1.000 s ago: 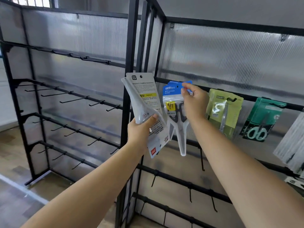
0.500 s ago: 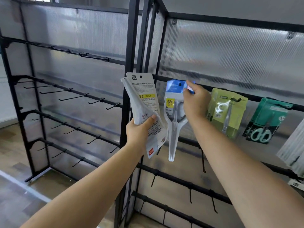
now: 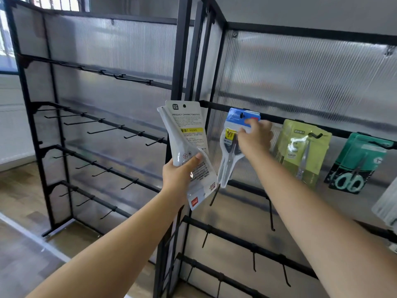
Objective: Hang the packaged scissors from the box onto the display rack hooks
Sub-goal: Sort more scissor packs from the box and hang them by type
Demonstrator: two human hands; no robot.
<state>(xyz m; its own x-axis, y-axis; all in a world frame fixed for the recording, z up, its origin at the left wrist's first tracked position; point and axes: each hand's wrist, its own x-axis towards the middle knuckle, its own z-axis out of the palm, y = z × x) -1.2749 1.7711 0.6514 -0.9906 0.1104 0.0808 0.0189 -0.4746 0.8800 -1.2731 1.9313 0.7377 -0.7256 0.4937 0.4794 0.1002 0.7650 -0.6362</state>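
The right hand (image 3: pixel 254 139) pinches the blue-topped clear scissors package (image 3: pixel 233 134) on a black rack hook (image 3: pixel 242 114). The left hand (image 3: pixel 182 175) grips white flat packaged scissors (image 3: pixel 187 134) just beside it.

Four scissor packs (image 3: pixel 236 145) (two hands (image 3: pixel 254 139)) — one rack (image 3: pixel 184 61)
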